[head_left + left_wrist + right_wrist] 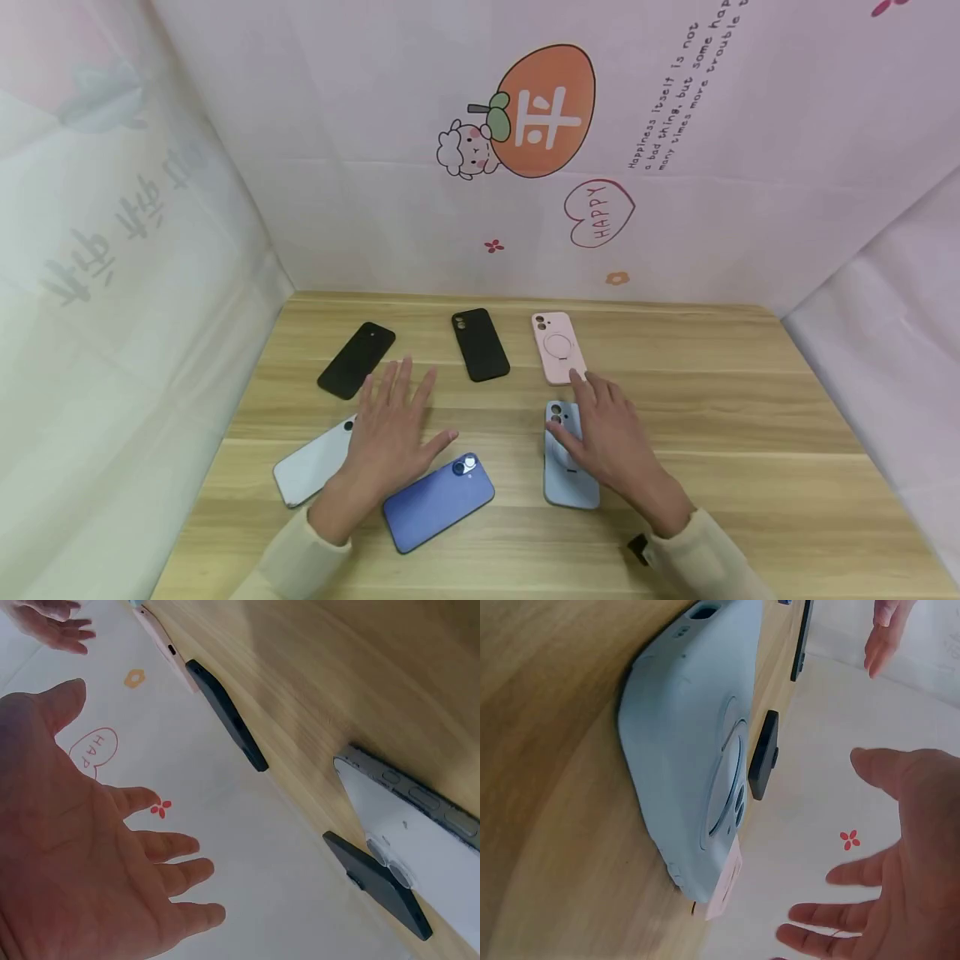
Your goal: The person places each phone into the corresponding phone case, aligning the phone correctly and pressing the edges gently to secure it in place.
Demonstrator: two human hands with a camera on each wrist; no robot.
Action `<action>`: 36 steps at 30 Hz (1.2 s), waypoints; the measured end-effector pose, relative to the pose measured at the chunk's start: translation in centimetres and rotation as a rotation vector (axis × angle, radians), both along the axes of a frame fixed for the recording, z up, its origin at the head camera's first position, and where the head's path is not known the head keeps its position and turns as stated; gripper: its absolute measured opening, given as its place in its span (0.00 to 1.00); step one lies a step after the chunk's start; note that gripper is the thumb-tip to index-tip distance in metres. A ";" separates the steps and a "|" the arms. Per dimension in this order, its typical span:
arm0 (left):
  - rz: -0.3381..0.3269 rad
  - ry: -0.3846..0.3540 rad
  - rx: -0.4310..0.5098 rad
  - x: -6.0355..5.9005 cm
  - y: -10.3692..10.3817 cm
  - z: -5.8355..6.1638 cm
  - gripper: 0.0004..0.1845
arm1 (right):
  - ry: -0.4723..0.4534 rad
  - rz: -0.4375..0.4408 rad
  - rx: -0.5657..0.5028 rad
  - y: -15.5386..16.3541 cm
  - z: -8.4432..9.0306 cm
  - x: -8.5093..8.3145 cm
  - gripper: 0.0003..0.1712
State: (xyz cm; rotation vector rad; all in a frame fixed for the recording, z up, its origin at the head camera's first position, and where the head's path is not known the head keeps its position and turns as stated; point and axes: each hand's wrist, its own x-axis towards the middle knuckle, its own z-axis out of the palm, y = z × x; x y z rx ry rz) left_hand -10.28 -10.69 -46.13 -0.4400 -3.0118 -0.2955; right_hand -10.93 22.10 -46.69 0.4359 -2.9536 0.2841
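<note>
My left hand [390,421] hovers flat with fingers spread, holding nothing, between a white phone [313,463] and a blue phone [439,502] that lie camera side up. My right hand [603,429] is also spread and empty, held just above a light blue case [572,482]. The right wrist view shows a gap between that palm [907,855] and the light blue case [694,742]. Beyond the hands lie two black cases [357,359] [480,343] and a pink case [558,347]. The left wrist view shows my open palm [82,855] above the white phone [427,840].
All of these lie on a wooden table [750,400]. Printed cloth walls [525,167] close it in at the back and on both sides. Bare wood shows on the right half and along the near edge.
</note>
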 end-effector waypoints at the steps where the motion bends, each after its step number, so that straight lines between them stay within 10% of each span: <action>1: -0.005 -0.001 0.007 0.1 0.0 0.0 0.50 | -0.005 -0.016 -0.013 0.0 0.0 0.1 0.52; 36: -0.085 -0.273 -0.016 4.3 1.7 -1.9 0.55 | -0.357 -0.317 0.010 -0.6 -2.0 1.6 0.65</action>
